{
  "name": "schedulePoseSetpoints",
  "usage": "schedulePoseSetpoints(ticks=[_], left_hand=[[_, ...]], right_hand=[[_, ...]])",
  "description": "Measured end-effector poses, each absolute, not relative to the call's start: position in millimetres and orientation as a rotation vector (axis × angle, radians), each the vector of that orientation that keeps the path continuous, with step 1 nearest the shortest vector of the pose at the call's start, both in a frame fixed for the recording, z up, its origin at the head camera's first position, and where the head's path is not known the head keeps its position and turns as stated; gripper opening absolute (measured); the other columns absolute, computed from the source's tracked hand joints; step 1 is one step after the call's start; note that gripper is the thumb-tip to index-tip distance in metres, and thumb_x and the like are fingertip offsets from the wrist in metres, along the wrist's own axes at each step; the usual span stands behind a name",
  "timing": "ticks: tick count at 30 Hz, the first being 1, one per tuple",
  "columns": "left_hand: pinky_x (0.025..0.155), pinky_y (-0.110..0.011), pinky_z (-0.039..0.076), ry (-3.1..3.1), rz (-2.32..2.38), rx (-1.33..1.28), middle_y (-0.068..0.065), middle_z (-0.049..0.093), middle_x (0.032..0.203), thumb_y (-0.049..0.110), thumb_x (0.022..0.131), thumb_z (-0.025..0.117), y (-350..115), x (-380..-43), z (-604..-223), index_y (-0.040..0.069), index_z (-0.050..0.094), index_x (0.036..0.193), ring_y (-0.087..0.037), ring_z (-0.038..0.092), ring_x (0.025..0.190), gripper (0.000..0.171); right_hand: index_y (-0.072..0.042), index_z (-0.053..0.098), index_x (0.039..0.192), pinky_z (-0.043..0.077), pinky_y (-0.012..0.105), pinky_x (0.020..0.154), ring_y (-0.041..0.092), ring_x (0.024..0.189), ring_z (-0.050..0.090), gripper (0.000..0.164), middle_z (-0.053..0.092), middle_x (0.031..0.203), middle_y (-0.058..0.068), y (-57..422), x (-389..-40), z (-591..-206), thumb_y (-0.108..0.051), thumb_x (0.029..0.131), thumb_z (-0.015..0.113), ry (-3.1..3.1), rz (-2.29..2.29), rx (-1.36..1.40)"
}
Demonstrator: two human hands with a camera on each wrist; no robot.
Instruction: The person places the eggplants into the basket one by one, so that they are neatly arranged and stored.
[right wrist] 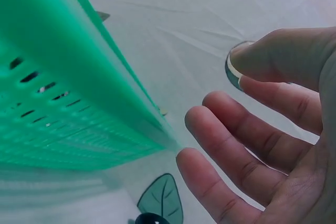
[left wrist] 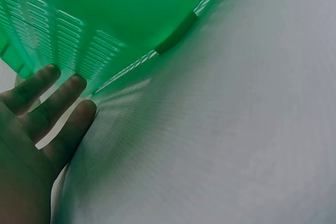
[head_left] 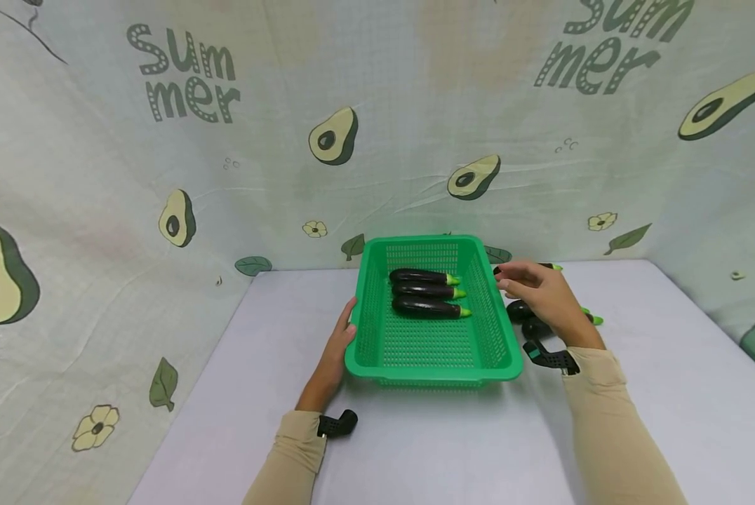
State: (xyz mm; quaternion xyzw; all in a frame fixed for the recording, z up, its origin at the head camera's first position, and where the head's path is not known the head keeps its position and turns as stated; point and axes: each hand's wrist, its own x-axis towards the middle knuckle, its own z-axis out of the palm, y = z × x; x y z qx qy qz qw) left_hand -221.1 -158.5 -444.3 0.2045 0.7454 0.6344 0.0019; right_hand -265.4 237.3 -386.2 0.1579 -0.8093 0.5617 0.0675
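Note:
A green plastic basket (head_left: pixel 428 375) with slotted walls stands on the table, and three dark eggplants (head_left: pixel 426 307) lie side by side in its upper half, green stems to the right. My left hand (head_left: pixel 336 351) is at the basket's left side; in the left wrist view its straight fingers (left wrist: pixel 58 100) rest against the slotted wall. Just outside the right rim hovers my right hand (head_left: pixel 538 291), fingers loosely bent and apart, holding nothing in the right wrist view. Beneath and around that hand lie more eggplants (head_left: pixel 535 328), partly hidden by it.
The white table (head_left: pixel 655 393) runs back to a hanging cloth (head_left: pixel 276 161) printed with avocados, leaves and lettering. Each wrist wears a black strap with a small camera, the left camera (head_left: pixel 346 422) being close to the tabletop.

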Motion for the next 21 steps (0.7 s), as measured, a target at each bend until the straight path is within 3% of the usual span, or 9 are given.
schedulePoseSetpoints(ticks=[7, 15, 21], left_hand=[[0.117, -0.059, 0.008, 2.411, 2.022, 0.629, 0.003, 0.014, 0.165, 0.037, 0.108, 0.029, -164.4, -240.9, -481.1, 0.031, 0.015, 0.162, -0.020, 0.011, 0.150, 0.056], [0.117, -0.056, 0.008, 2.382, 2.033, 0.622, 0.005, 0.014, 0.165, 0.038, 0.108, 0.028, -163.0, -242.5, -483.1, 0.032, 0.015, 0.162, -0.017, 0.010, 0.150, 0.055], [0.117, -0.057, 0.006, 2.355, 1.992, 0.606, -0.002, 0.009, 0.167, 0.028, 0.109, 0.025, -162.1, -238.2, -473.6, 0.024, 0.010, 0.163, -0.022, 0.005, 0.151, 0.056]], right_hand=[[-0.003, 0.056, 0.138, 0.054, 0.024, 0.085, 0.006, 0.104, 0.065, 0.048, 0.062, 0.129, 0.021, 242.7, -265.4, -391.5, -0.028, 0.099, 0.066, -2.492, 1.620, 0.483], [-0.002, 0.056, 0.138, 0.054, 0.023, 0.084, -0.001, 0.103, 0.062, 0.049, 0.061, 0.130, 0.021, 260.2, -262.5, -397.8, -0.028, 0.099, 0.066, -2.536, 1.554, 0.426], [-0.002, 0.057, 0.136, 0.051, 0.018, 0.082, -0.004, 0.100, 0.061, 0.048, 0.063, 0.129, 0.020, 275.0, -258.8, -398.0, -0.031, 0.100, 0.065, -2.599, 1.455, 0.370]])
